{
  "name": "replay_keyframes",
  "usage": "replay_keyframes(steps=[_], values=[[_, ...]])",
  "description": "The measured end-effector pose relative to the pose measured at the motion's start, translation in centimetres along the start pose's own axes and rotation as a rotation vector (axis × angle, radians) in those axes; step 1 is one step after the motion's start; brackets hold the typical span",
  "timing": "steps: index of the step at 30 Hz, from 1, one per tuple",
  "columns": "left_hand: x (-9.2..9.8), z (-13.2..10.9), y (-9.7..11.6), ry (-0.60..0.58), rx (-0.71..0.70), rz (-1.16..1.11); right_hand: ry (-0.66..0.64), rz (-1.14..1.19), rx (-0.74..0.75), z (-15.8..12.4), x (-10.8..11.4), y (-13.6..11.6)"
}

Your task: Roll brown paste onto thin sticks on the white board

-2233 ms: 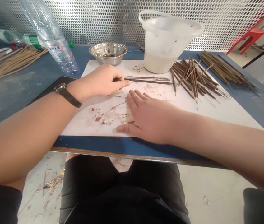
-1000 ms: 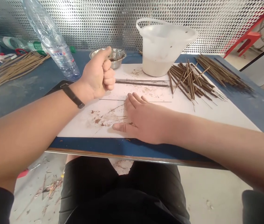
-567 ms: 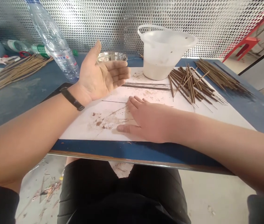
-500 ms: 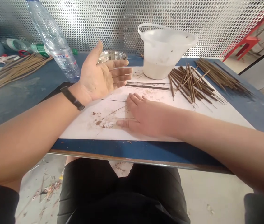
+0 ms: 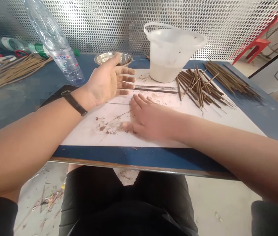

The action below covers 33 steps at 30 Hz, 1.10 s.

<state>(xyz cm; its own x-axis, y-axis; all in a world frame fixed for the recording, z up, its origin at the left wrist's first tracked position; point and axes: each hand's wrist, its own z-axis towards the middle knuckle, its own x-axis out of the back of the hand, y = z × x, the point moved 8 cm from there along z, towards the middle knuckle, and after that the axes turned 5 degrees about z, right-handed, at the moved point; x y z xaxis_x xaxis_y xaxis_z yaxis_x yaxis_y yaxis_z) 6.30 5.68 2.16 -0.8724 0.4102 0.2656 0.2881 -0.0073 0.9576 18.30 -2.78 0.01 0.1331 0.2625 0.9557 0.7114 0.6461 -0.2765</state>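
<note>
My left hand (image 5: 109, 80) is raised over the white board (image 5: 89, 137), palm turned up and to the right, fingers apart and holding nothing. Brownish powder coats its palm. Flat on the board lies my right hand (image 5: 148, 118), palm down, fingers stretched out. A thin dark stick (image 5: 116, 103) runs to its fingertips; what lies under the palm is hidden. Beyond both hands, several thin dark sticks (image 5: 156, 89) rest side by side. Reddish-brown crumbs (image 5: 101, 128) are scattered left of my right thumb. A pile of brown-coated incense sticks (image 5: 200, 88) lies at the board's right.
A translucent white bucket (image 5: 168, 55) stands at the back of the board, a shiny metal bowl (image 5: 99, 59) left of it. A clear plastic bottle (image 5: 57, 49) stands at the left. More brown sticks lie at the far left (image 5: 13, 72) and far right (image 5: 232, 80) of the blue table (image 5: 80, 153).
My left hand has lowered slightly and its thumb has tilted right, uncovering more of the metal bowl. My right hand stays flat on the board, nearly in the same place.
</note>
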Motion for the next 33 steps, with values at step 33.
replay_keyframes(steps=[33], values=[[0.8,0.3,0.4,-0.099,-0.224,0.983,0.208,-0.11,-0.021,2.3,4.8,6.9]])
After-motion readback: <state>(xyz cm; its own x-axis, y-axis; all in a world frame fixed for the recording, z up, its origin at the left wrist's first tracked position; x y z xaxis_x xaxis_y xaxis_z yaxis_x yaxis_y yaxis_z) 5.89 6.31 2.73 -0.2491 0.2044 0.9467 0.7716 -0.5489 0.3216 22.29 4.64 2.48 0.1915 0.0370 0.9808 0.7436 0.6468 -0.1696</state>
